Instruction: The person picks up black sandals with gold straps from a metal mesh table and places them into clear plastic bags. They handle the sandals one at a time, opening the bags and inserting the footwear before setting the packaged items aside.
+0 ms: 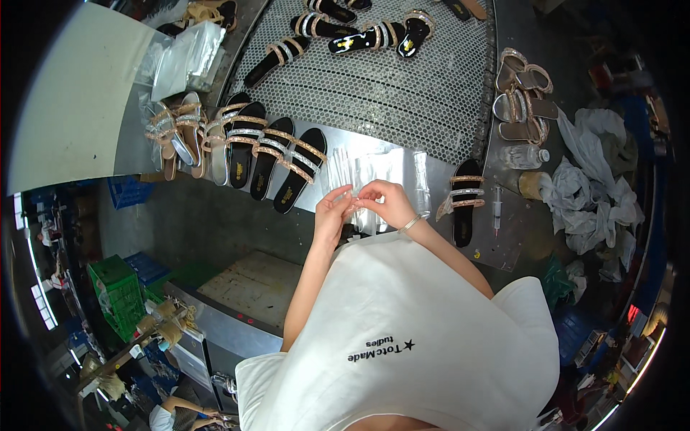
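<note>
My left hand and my right hand meet above the near edge of the metal table. Fingertips of both are pinched together on a bit of clear plastic film, its full shape hard to make out. Clear plastic bags lie flat beneath and just beyond my hands. To the left, a black slide sandal with glittery rose-gold and silver straps rests beside several similar ones. A single black sandal lies to the right of my right hand.
Behind the table runs a mesh conveyor carrying several black sandals. A stack of clear bags sits at the far left. On the right are a syringe, a plastic bottle, tan sandals and crumpled plastic.
</note>
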Tool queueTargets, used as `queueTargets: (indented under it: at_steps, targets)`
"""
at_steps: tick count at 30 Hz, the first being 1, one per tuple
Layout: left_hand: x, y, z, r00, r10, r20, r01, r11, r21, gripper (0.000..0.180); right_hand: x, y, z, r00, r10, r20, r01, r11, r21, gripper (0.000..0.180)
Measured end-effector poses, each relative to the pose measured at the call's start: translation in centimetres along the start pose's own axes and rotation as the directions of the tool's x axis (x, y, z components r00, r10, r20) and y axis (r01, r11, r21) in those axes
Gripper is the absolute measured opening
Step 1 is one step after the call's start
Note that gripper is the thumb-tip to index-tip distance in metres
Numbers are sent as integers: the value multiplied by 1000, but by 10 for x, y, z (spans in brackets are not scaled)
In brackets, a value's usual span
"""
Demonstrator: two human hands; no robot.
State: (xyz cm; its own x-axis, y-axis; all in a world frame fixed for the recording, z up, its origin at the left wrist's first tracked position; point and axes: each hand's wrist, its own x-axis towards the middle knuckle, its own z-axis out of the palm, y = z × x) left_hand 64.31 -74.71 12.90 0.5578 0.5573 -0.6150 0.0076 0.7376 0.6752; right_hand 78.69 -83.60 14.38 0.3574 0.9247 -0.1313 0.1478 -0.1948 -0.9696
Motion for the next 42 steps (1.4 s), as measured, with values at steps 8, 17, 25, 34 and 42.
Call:
queueTargets:
  at_steps: [8, 17, 25, 34, 42]
  targets:
    - [-6, -3, 13, 965, 242, -101, -232, 968, 99, 28, -11, -21, 4, 978, -166, -126, 146, 977, -155, 14]
    - [-12, 14, 12, 898, 219, 382, 165, 638, -752, 19, -21, 8, -13, 953, 96, -289, -144, 978, -150, 11]
    - [-46, 84, 16, 895, 443, 54, -426, 884, -192, 24, -98, 77, -61, 650, 108, -752, -431, 867, -248, 17]
    - [-11, 36, 35, 913, 327, 245, -380, 900, 214, 17, -157, 129, -78, 412, 324, -852, -894, 327, -307, 71]
    - [20, -5, 36, 986, 104, 132, -130, 970, 204, 17, -115, 62, -66, 771, 325, -547, -199, 940, 278, 55]
